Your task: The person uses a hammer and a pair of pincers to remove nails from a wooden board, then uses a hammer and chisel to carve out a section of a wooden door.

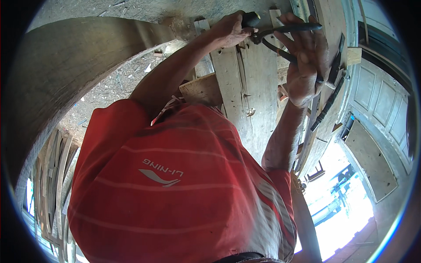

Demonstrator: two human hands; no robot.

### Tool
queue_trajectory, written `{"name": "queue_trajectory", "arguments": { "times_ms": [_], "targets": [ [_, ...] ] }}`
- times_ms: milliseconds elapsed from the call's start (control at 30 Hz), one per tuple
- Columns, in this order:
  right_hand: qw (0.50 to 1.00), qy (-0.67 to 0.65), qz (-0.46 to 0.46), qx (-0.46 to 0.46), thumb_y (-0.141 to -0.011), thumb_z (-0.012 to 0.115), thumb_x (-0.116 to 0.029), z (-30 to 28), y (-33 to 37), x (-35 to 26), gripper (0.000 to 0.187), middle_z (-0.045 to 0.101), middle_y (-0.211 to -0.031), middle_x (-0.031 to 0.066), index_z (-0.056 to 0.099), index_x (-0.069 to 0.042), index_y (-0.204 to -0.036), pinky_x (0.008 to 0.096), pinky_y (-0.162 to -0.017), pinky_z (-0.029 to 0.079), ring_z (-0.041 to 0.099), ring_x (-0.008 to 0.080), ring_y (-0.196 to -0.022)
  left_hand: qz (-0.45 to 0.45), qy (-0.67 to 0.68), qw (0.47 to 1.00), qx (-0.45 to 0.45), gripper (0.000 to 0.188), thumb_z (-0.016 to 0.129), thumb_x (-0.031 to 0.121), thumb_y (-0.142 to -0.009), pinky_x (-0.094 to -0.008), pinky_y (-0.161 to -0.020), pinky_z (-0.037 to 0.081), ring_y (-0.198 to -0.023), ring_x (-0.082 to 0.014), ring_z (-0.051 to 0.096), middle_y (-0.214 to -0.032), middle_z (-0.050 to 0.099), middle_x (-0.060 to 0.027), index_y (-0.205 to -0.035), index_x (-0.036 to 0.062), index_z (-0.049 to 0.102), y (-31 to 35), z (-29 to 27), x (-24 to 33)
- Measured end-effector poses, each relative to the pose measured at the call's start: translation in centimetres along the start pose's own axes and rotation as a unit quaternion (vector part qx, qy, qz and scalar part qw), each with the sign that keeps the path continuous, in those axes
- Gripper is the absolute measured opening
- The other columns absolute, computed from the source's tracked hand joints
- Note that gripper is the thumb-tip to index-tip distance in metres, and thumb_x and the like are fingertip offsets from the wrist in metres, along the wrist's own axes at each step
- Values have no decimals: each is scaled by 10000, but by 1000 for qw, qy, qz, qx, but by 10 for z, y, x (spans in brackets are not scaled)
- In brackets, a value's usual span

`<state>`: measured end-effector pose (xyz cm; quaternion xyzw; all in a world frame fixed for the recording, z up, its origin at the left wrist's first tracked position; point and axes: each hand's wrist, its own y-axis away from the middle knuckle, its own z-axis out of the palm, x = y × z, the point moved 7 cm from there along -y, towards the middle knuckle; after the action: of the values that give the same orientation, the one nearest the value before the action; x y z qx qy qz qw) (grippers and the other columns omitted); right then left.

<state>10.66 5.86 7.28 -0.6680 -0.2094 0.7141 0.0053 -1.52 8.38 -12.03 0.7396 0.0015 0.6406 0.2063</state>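
The black-handled, plier-like hand tool (287,29) is at the far right of centre, above the pale, cracked wooden boards (258,83), its two slim handles spread apart and its dark head pointing left. The right hand (309,61) holds it loosely, fingers spread among the handles rather than squeezed tight. To its left, the left hand (230,30) is closed around a short, stubby black piece with a pale tip (250,19), its fingertips just beside the tool's head; whether they touch it, I cannot tell. The tool looks stiff and sturdy, probably metal under dark sleeves — likely a little heavy at the head, and not fragile. The handles, smooth and perhaps slick in a sweaty palm, are best held well back, away from the pivot, with fingers clear of the gap between them.
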Motion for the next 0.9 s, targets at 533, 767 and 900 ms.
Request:
{"name": "queue_trajectory", "arguments": {
  "times_ms": [533, 767, 900],
  "targets": [
    [993, 107, 47, -29, -949, 353, -770, -6, 3, 14, 895, 683, -1085, 186, 560, 61, -1210, 357, -895, 546, 678, 230, -958, 162, -38, 985, 39, 431, 767, 230, -917, -371, -855, 519, -950, -206, 652, -1026, 693, -102, -1237, 18, 570, 17, -13, 33],
    [995, 73, 38, -49, -940, 334, -771, 11, -1, 24, 871, 656, -1026, 161, 572, 57, -1069, 326, -836, 559, 664, 200, -915, 153, -45, 986, 40, 573, 817, 368, -858, -420, -863, 550, -985, -327, 700, -1063, 709, -199, -1221, -16, 593, 16, -16, 32],
    [998, 1, 52, -36, -962, 356, -748, 7, -7, 28, 842, 653, -1011, 160, 581, 58, -1051, 316, -828, 551, 658, 196, -908, 151, -29, 987, 40, 563, 816, 355, -860, -422, -851, 549, -987, -329, 700, -1062, 707, -208, -1223, -11, 591, 16, -16, 31]
  ]
}}
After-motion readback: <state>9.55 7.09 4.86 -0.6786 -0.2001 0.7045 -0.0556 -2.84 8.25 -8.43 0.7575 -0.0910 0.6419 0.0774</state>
